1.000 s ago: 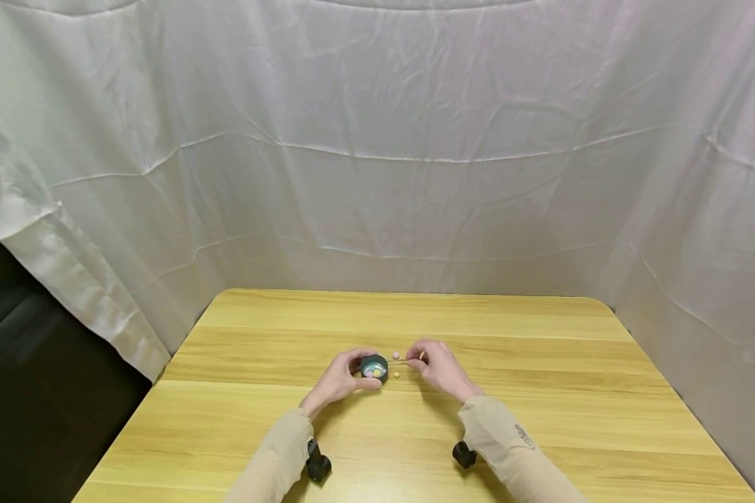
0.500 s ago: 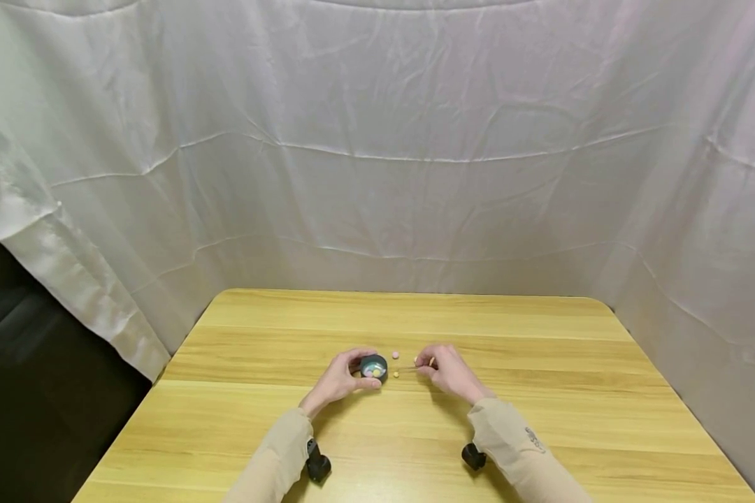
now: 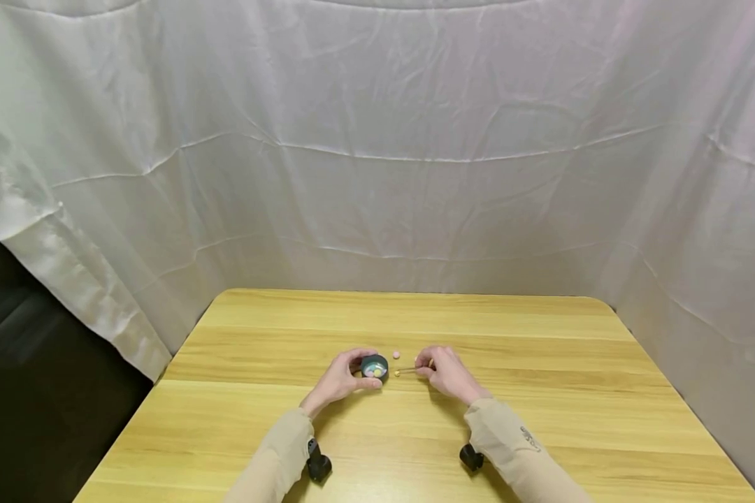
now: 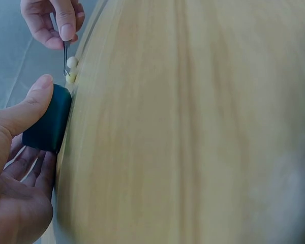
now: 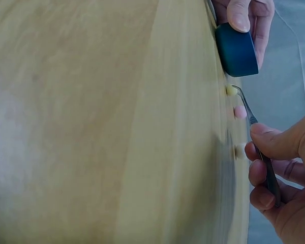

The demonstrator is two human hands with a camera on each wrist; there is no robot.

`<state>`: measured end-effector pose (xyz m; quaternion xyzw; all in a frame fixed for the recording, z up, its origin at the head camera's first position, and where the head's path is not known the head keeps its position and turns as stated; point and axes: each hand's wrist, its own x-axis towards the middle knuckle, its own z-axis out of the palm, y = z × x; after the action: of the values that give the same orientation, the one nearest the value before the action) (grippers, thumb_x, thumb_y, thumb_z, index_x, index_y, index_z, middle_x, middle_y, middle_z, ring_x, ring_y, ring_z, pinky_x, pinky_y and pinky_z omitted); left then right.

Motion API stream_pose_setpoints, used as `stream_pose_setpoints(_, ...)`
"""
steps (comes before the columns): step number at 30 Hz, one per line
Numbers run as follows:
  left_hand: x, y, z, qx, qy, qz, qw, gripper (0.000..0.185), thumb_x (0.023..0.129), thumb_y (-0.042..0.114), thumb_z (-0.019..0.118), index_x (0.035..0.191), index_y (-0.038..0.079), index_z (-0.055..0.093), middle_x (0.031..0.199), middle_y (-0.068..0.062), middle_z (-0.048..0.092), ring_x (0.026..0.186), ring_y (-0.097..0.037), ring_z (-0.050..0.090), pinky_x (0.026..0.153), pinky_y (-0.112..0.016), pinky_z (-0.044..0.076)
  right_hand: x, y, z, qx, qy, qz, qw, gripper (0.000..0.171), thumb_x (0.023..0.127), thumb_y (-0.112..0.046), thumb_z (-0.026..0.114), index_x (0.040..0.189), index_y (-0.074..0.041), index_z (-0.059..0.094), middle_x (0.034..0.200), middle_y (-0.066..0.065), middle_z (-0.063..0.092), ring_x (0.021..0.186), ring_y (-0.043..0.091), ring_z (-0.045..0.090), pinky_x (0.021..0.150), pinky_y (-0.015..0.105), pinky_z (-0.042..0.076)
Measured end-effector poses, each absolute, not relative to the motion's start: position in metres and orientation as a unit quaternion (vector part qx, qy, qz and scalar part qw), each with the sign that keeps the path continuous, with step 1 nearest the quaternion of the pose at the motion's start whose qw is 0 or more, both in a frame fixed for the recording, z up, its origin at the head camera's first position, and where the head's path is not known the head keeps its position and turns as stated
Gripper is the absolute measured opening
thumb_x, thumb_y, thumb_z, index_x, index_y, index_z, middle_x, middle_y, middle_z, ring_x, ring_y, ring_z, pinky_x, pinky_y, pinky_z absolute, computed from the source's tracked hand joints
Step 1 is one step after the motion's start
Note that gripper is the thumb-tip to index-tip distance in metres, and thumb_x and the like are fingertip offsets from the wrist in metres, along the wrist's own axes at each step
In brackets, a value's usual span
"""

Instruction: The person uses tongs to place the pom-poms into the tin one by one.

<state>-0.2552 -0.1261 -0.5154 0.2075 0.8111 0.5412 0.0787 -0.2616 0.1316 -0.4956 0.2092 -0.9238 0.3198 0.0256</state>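
My left hand [image 3: 340, 377] grips a small round dark-teal dish [image 3: 384, 377] by its side, fingers behind and thumb in front. Inside it lie several small coloured balls, a yellow one among them. With its thumb and fingers my right hand [image 3: 447, 374] holds metal tweezers [image 5: 270, 175] with bent tips. Those tips are at a small yellow ball [image 5: 230, 90] on the table, just right of the dish; whether they pinch it I cannot tell. A pink ball [image 5: 239, 112] sits farther back, and a pale ball [image 5: 239, 150] lies close to my right fingers.
The wood-grain table [image 3: 277, 433] has rounded far corners. Pale curtains [image 3: 415, 209] hang behind it and along both sides, with a dark panel [image 3: 38, 377] at the left. A black wrist camera hangs beneath each sleeve.
My right hand has drawn the tweezers rightward from the dish's rim and brought their tips down to the yellow ball. The left hand and dish have stayed in place.
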Motion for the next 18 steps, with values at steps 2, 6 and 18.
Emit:
stream_pose_setpoints(2,-0.2553,-0.1256,-0.5149,0.203,0.81,0.544,0.081,0.06,0.085,0.014,0.082,0.136,-0.003,0.057,0.13,-0.024,0.063,0.115,-0.035,0.065,0.098,-0.039,0.056,-0.262,0.1313,-0.496,0.208,-0.924,0.32,0.028,0.012,0.088,0.0,0.073,0.082,-0.011,0.07,0.081,0.0,0.069,0.073,0.008,0.057,0.065,0.021,0.048)
stream_pose_setpoints(6,-0.255,-0.1251,-0.5139,0.202,0.807,0.549,0.084,0.059,0.085,0.013,0.082,0.136,-0.003,0.057,0.13,-0.024,0.063,0.116,-0.035,0.065,0.099,-0.04,0.056,-0.2614,0.1309,-0.4957,0.206,-0.923,0.323,0.026,0.012,0.088,0.0,0.073,0.083,-0.011,0.07,0.082,0.0,0.069,0.073,0.008,0.057,0.065,0.021,0.048)
stream_pose_setpoints(18,-0.2547,-0.1247,-0.5144,0.199,0.802,0.557,0.085,0.059,0.084,0.012,0.082,0.136,-0.002,0.057,0.13,-0.022,0.063,0.116,-0.035,0.064,0.1,-0.045,0.055,-0.2598,0.1319,-0.4926,0.203,-0.922,0.329,0.032,0.011,0.088,0.001,0.072,0.085,-0.01,0.071,0.083,0.001,0.069,0.072,0.008,0.055,0.065,0.021,0.047)
